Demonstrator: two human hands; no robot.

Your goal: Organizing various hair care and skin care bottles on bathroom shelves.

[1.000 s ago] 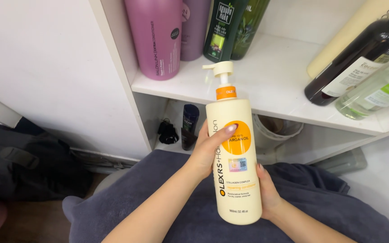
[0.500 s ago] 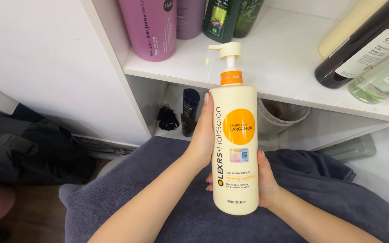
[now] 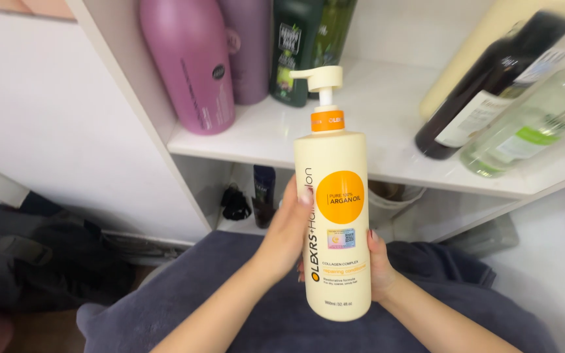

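Note:
I hold a tall cream pump bottle (image 3: 333, 222) with an orange collar and a round orange label upright over my lap. My left hand (image 3: 284, 235) wraps the bottle's left side at mid-height, fingertips on its front edge. My right hand (image 3: 380, 268) cups the lower right side from behind. The pump head points left, level with the white shelf (image 3: 387, 137).
On the shelf stand a pink bottle (image 3: 191, 65), a mauve bottle (image 3: 250, 46) and dark green bottles (image 3: 299, 49); a dark bottle (image 3: 485, 85) and a clear bottle (image 3: 524, 127) lean at right. A grey cloth (image 3: 263, 314) covers my lap. A dark bag (image 3: 40, 255) lies at left.
The view has shifted slightly, so the shelf and bottles sit lower and further left. My left hand's fingers have slid a little lower on the bottle. Both hands still hold it.

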